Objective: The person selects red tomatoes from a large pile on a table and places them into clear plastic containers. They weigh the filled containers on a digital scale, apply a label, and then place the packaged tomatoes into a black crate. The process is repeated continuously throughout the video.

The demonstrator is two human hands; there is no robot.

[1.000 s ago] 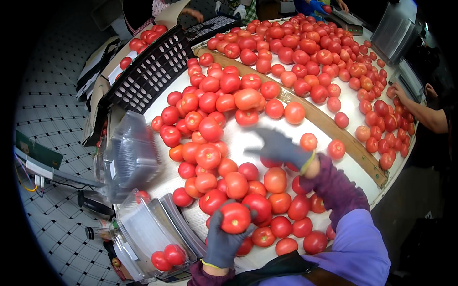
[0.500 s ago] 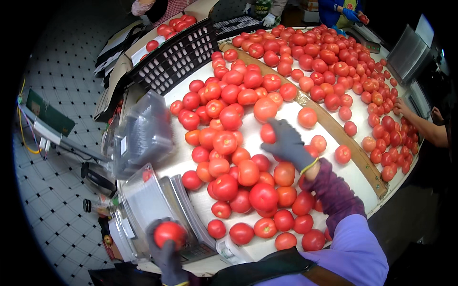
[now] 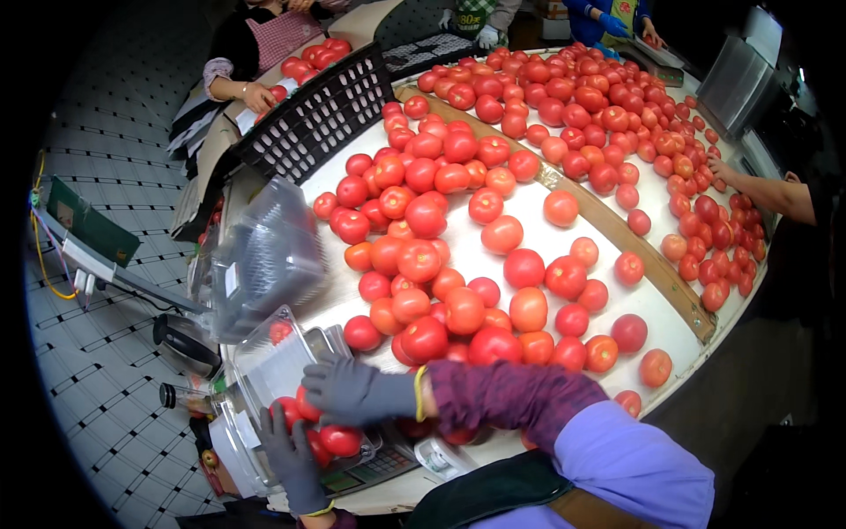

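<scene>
My left hand [image 3: 293, 467], in a grey glove, has its fingers apart against the tomatoes in a clear plastic container beside a scale [image 3: 374, 469]. Above it, my right hand [image 3: 352, 393], also gloved, reaches across and curls its fingers over a tomato [image 3: 306, 407]. Another red tomato [image 3: 340, 440] lies in the container just below that hand. The clear container lid [image 3: 275, 361] stands up behind them, partly covered by the right fingers. A large spread of loose tomatoes [image 3: 425, 339] covers the table to the right, and my right forearm hides its near part.
Stacked clear containers [image 3: 269, 264] stand at the left edge, below a black crate [image 3: 313, 115]. A wooden strip [image 3: 608, 225] divides the table, with many tomatoes [image 3: 608, 119] beyond it. Co-workers' hands show at the back and a bare arm [image 3: 775, 196] at the right.
My right hand has swung from the tomato spread to the container at lower left, bringing a tomato. My left hand has lowered its tomato among the others. A co-worker has leaned in at the back left.
</scene>
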